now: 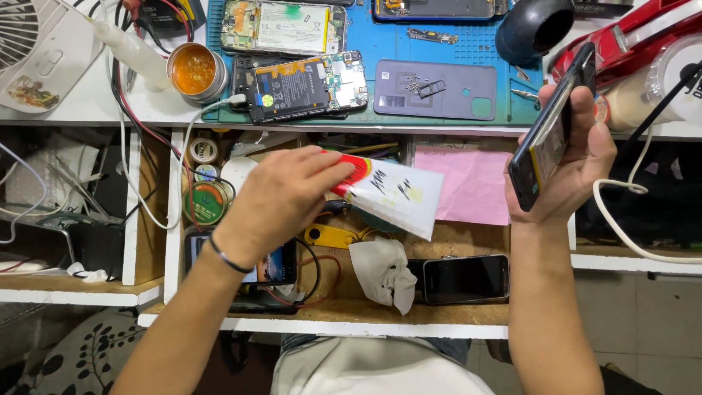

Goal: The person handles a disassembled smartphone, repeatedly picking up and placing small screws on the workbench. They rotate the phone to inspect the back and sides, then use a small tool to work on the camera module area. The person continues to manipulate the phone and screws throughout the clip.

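We have our left hand [281,194] over the open drawer [468,311], its grip pinching the red end of a white packet [398,194] whose long axis runs down and to the right — toward our right hand [574,157]. That hand's grip is wrapped around a phone [548,135] held upright on edge, just beside the counter [88,102], well clear of the packet.

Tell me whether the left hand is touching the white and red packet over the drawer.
Touching. The head view shows the left hand with its fingers lying over the red end of the packet, lifting it above the drawer.
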